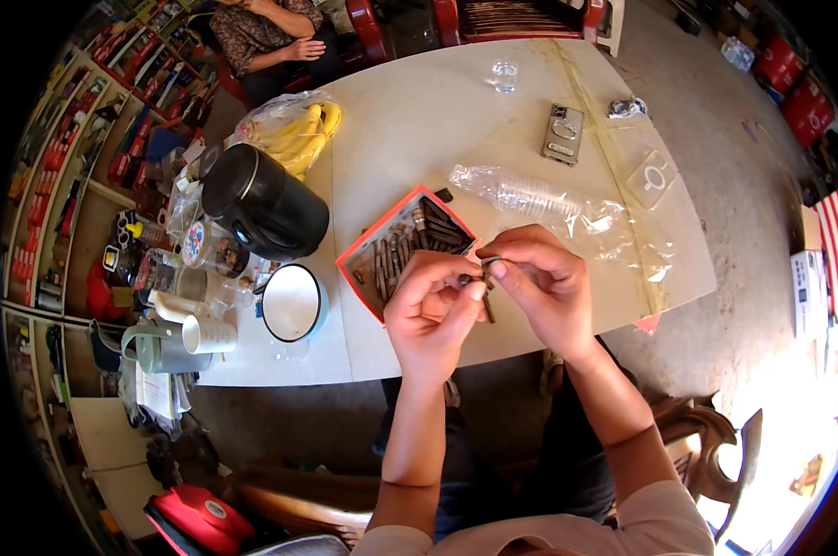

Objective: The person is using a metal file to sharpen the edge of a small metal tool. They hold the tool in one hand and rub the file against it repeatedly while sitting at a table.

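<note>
clear plastic bag (567,208) mid-table, bagged bananas (298,125) far-left corner

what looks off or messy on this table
Mostly tidy. The clear plastic bottle lies on its side rather than standing, beside a crumpled plastic bag. The red-edged tray of small dark metal pieces sits askew to the table edge. Nothing looks spilled.
</note>
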The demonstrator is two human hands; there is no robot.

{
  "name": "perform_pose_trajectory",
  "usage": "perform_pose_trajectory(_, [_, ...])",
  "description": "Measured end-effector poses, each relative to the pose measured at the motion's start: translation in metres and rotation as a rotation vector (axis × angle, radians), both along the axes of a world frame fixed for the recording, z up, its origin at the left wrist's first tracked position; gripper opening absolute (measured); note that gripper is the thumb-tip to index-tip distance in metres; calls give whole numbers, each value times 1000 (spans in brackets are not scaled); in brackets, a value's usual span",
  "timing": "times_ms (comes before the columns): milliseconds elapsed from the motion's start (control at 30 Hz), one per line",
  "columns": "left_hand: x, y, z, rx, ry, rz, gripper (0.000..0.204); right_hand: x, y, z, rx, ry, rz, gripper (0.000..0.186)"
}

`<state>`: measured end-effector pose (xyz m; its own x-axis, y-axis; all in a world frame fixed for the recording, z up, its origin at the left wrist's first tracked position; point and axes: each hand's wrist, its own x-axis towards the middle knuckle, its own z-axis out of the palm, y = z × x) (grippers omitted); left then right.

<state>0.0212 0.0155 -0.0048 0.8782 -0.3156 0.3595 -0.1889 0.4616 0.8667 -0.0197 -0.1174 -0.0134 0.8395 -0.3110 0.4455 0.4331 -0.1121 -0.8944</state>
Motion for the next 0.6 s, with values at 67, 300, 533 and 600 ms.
perform_pose_trajectory(67, [0,2,-4,41,-49,-61,18,-2,2,2,-34,43,-36,15])
perform_pose_trajectory(300, [0,2,-1,57,-71,38,20,-4,4,9,159,43,217,25])
perform_pose_trajectory(533, [2,8,4,-74,159,-184,21,-5,4,0,480,182,226,18])
perform_pose_trajectory(600, [2,9,1,-102,242,-145,22,-7,5,0,523,228,230,18])
